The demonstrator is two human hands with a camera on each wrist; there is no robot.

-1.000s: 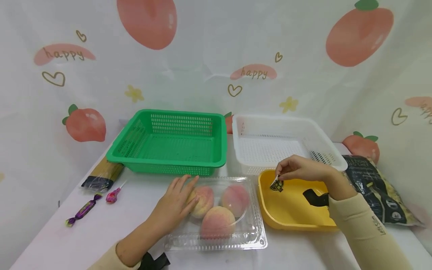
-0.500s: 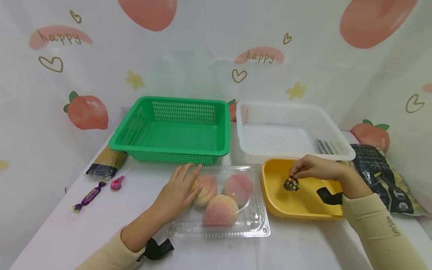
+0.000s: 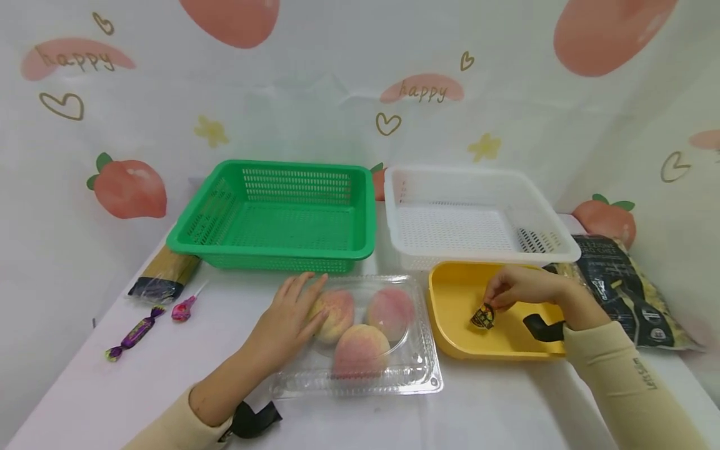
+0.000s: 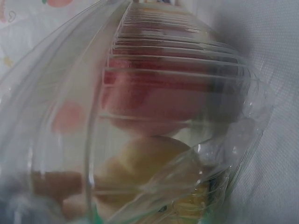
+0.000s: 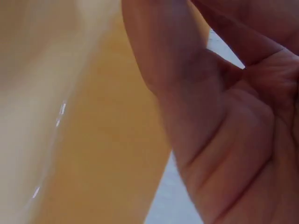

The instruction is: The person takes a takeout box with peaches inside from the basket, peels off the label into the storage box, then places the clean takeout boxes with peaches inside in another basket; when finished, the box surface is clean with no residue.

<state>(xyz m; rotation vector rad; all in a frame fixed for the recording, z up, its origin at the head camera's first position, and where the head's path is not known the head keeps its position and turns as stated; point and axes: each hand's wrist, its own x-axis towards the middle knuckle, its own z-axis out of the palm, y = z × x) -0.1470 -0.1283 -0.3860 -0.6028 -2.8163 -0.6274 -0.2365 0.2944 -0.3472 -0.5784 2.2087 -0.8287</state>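
My right hand (image 3: 523, 289) pinches a small black printed packet (image 3: 482, 317) between thumb and fingertips, low inside the yellow basin (image 3: 450, 347). Whether the packet touches the basin floor, I cannot tell. In the right wrist view the thumb (image 5: 173, 70) shows large against the yellow wall, and the packet is out of sight. My left hand (image 3: 284, 322) rests with extended fingers on the left part of a clear plastic box (image 3: 413, 375). Three peaches (image 3: 362, 351) lie inside that box. Its ribbed side fills the left wrist view, with blurred fruit behind it.
A green basket (image 3: 270, 256) and a white basket (image 3: 478, 256) stand along the back. At the left lie a purple wrapped candy (image 3: 135, 331), a pink lollipop (image 3: 182, 309) and a brown-and-black package (image 3: 163, 275). A black bag (image 3: 624, 287) lies right of the basin.
My right hand has moved rightward and lower into the yellow basin, still pinching the packet. The left hand stays on the box. The head view has shifted slightly.
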